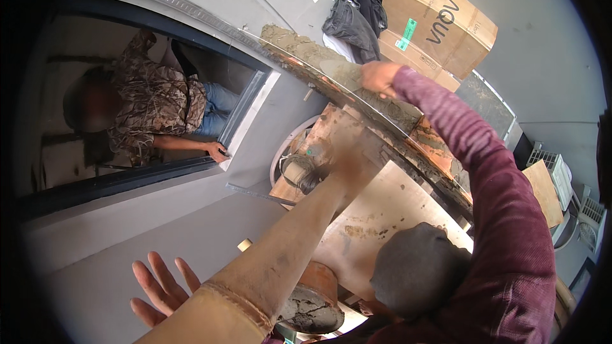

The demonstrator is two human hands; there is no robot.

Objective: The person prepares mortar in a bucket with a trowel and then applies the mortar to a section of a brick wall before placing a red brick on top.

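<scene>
We're likely working the mortar [344, 73] at one o'clock: right hand [349, 158] blurs, grip untellable; left hand [164, 294] splays loose toward eight. Next probably needs clearing the co-worker's sleeve [503, 216].

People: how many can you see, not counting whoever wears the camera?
2: a person in a camouflage shirt at the dark window frame on the left, and a person in maroon sleeves and a grey cap on the right. More may be hidden.
</scene>
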